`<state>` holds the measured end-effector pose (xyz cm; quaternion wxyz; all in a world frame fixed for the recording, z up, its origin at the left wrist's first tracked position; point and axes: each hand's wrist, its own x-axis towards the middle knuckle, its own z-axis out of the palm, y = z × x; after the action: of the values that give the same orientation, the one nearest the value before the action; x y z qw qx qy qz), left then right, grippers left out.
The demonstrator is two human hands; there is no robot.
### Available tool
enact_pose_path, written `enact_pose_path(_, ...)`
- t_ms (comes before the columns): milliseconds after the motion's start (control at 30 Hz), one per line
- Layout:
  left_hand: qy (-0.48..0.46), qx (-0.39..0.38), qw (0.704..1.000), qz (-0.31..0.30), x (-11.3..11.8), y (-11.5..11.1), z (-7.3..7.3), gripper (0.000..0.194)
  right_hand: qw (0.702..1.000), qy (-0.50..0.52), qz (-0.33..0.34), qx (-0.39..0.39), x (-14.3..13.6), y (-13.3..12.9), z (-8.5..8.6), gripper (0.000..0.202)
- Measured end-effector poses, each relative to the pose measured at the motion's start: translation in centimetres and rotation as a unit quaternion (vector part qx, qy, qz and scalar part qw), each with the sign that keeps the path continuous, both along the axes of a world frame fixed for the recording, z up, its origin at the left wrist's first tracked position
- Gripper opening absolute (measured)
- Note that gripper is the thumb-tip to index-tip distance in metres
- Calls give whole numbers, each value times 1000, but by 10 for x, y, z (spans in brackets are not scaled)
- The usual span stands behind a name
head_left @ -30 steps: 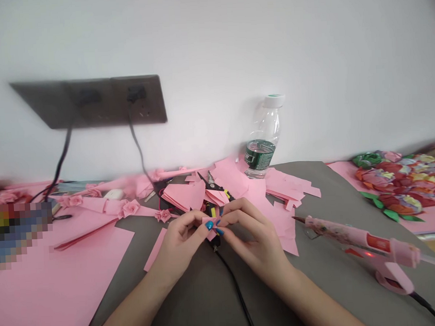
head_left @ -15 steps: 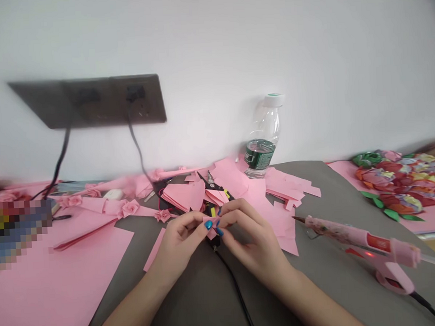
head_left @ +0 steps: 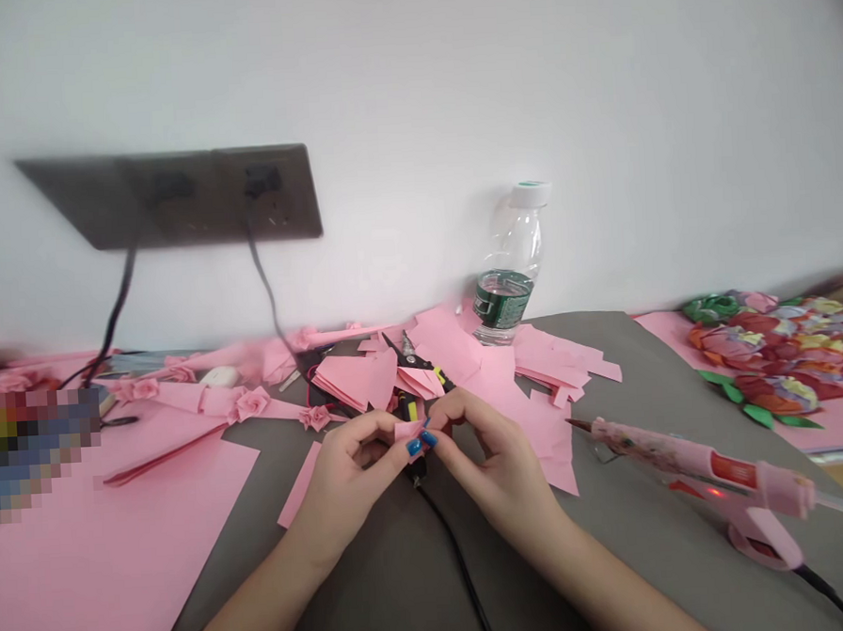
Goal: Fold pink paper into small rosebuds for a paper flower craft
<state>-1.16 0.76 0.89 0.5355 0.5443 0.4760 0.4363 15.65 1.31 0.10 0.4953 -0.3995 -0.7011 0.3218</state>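
Observation:
A small piece of pink paper (head_left: 406,430) is pinched between both hands above the grey table. My left hand (head_left: 355,460) holds its left side between thumb and fingers. My right hand (head_left: 489,448) grips the right side, its thumb tip touching the left thumb. Fingers hide most of the paper, so its full shape cannot be made out. Just behind the fingertips lies a black-and-yellow tool (head_left: 407,407) with a black cord running toward me. Folded pink paper pieces (head_left: 358,380) lie beyond the hands.
On the right rests a pink glue gun (head_left: 712,474) with a lit red light. A clear bottle (head_left: 508,283) stands by the wall. Pink paper roses (head_left: 249,402) and a large pink sheet (head_left: 123,548) lie left. Colourful paper flowers (head_left: 777,353) sit far right. Cords hang from the socket panel (head_left: 203,200).
My right fingers have closed in from a looser, raised pose to a pinch on the paper. Both thumbs now meet at it. The things around have stayed put.

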Motion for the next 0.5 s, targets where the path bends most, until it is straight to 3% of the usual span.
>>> enact_pose_path(500, -16, 14, 999, 34, 0, -1, -2, 26, 993, 97, 7, -65, -2, 0, -6, 2)
